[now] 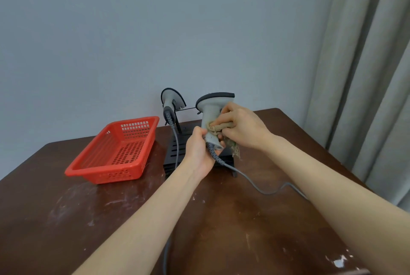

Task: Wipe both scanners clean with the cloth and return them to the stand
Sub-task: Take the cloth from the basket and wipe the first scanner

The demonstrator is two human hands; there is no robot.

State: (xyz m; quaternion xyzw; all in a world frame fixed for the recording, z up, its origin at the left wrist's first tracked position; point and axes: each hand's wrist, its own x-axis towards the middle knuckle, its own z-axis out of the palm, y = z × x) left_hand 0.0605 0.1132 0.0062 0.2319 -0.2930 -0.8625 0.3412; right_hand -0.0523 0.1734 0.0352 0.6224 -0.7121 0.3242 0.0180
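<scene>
With my left hand (199, 150) I am clamping fingers (197, 132) round the handle foot of one scanner (210, 109); my right hand (241, 127) is pinching the cloth (218, 129) against it just above those fingers. The second scanner (172, 100) is hanging on the stand (177, 151) beyond, wiped or not I cannot tell.

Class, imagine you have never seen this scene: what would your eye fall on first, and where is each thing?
The bright red basket on the left of the dark table stands out first. Then, in the middle, the left hand has its grip round the foot of a grey scanner, while the right hand presses a cloth against its handle. Behind them a second scanner sits on the black stand.
</scene>
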